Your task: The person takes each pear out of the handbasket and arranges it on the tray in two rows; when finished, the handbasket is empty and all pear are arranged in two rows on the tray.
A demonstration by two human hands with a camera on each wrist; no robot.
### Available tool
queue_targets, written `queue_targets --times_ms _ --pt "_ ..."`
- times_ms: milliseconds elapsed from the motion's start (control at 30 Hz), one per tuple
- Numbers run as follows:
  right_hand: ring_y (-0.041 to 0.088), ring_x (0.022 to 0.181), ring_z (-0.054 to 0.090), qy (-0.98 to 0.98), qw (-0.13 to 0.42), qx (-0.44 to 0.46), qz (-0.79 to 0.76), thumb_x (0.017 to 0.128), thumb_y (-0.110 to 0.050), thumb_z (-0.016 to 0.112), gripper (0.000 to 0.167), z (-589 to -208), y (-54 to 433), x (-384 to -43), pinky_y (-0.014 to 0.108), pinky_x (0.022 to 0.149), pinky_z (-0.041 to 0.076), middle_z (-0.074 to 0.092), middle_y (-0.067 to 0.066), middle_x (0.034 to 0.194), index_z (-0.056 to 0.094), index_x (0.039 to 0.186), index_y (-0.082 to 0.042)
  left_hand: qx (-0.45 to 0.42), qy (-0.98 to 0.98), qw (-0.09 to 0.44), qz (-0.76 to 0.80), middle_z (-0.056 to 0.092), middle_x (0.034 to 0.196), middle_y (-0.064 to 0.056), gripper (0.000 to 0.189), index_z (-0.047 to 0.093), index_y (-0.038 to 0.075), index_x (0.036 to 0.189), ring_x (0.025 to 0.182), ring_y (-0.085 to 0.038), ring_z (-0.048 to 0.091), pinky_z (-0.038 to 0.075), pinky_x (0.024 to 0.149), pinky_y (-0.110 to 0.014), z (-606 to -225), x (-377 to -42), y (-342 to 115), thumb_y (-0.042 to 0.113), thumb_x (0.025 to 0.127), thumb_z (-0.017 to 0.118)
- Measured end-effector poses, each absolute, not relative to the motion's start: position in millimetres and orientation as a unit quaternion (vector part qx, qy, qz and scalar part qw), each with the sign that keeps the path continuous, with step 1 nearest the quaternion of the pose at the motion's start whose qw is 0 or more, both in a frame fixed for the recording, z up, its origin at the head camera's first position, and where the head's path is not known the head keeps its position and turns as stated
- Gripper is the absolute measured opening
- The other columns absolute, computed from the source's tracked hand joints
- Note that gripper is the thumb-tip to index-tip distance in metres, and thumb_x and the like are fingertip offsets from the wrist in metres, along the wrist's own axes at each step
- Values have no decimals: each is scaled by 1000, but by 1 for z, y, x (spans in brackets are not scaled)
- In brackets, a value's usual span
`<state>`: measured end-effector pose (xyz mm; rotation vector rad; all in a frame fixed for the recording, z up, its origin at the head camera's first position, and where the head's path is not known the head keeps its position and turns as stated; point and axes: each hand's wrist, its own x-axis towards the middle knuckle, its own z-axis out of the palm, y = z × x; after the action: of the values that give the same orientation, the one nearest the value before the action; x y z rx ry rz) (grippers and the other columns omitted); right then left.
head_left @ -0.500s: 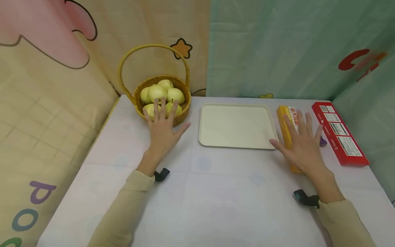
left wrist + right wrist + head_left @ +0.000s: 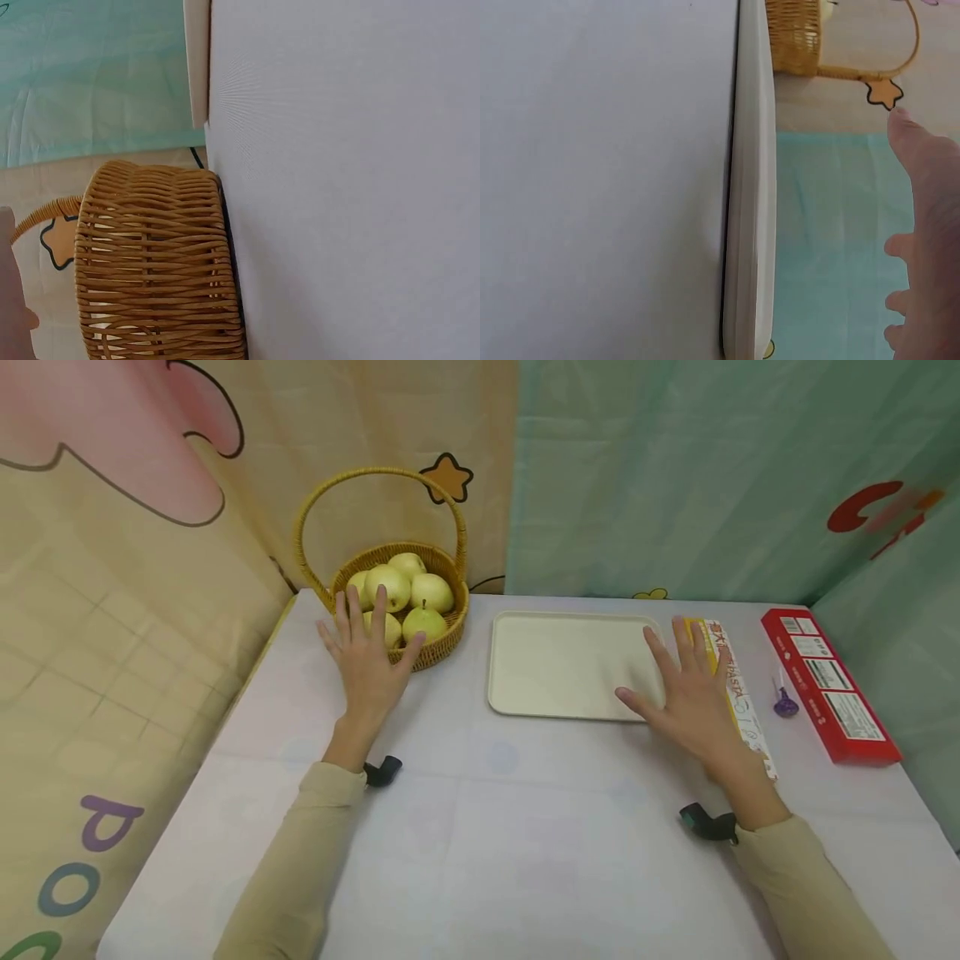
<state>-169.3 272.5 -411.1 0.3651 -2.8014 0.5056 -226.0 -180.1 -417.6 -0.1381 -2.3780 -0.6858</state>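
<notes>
My left hand (image 2: 367, 668) is held with spread fingers in front of a wicker basket (image 2: 438, 650), its fingertips overlapping the basket's near left side. Yellow-green pears (image 2: 424, 622) fill the basket, some partly behind the fingers. In the left wrist view, the woven wall of the basket (image 2: 154, 255) stands beside part of the hand (image 2: 11, 300). With fingers also spread, my right hand (image 2: 693, 706) hovers over the right end of a cream tray (image 2: 562, 668) and the yellow-and-white pasta box (image 2: 742, 710). Neither hand holds anything. The right wrist view shows the tray (image 2: 754, 187) edge-on.
A purple-wrapped lollipop (image 2: 785, 703) lies right of the pasta box. Beyond it, a long red box (image 2: 832, 685) lies near the right edge of the white-covered table (image 2: 525, 843). Printed curtains (image 2: 645, 477) hang behind the table, close to the basket.
The right hand has shifted left from over the pasta box toward the tray, uncovering the box's white side and the lollipop. The left hand has drifted slightly left, uncovering a pear.
</notes>
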Motion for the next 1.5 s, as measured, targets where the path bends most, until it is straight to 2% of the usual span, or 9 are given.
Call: queue_targets --times_ms 133,367,533,700,767,867,1033,1367,1500 --pt "41 164 -3 -969 132 131 161 93 -67 63 98 -411 258 -174 81 120 -2 2 14 178 20 171 -26 -22 -886 351 -301 11 177 -14 85 27 22 169 165 -34 3 -12 126 -67 -422 -231 -188 66 101 51" --pt "38 164 -5 -967 125 149 164 94 -69 60 98 -410 232 -182 75 123 -7 2 14 178 17 171 -27 21 -849 384 -363 14 177 -15 88 22 18 170 165 -24 3 -10 128 -62 -429 -235 -201 69 102 45" --pt "39 164 -4 -961 126 159 189 96 -69 58 95 -411 214 -190 77 122 -7 3 15 178 20 171 -25 43 -836 361 -411 13 178 -7 90 15 15 171 165 -22 6 -7 131 -57 -436 -235 -208 64 103 47" --pt "38 164 -4 -951 121 173 224 97 -70 57 94 -408 190 -201 78 122 -5 4 15 178 19 171 -26 47 -826 326 -457 14 178 -8 89 11 9 170 164 -22 12 4 133 -47 -445 -237 -216 54 106 51" --pt "37 165 -4 -947 116 179 239 97 -70 58 94 -406 178 -206 78 122 -5 4 14 178 19 171 -26 48 -820 307 -481 12 178 -6 88 9 9 171 164 -20 12 8 133 -41 -449 -238 -218 51 107 53" --pt "35 165 -4 -943 105 184 257 97 -70 57 94 -402 160 -213 77 122 -5 2 12 179 18 171 -27 58 -811 270 -515 9 178 -1 88 5 15 171 163 -15 12 11 133 -34 -455 -240 -221 51 107 53" --pt "33 165 -5 -936 81 192 283 98 -71 55 93 -397 130 -222 75 124 -4 0 9 179 15 171 -30 65 -798 229 -554 7 178 4 86 3 21 172 162 -14 13 13 132 -33 -460 -240 -222 52 108 52" --pt "30 165 -3 -924 47 217 311 97 -67 60 95 -388 72 -244 75 125 1 3 10 178 10 171 -33 60 -793 229 -561 8 178 2 85 4 18 172 162 -13 14 16 132 -32 -462 -240 -223 47 108 53" --pt "33 165 2 -918 42 228 323 97 -64 62 96 -382 52 -253 72 127 1 4 9 178 13 171 -29 58 -794 230 -560 9 178 1 85 5 16 172 162 -15 15 17 132 -34 -461 -239 -223 46 108 54"
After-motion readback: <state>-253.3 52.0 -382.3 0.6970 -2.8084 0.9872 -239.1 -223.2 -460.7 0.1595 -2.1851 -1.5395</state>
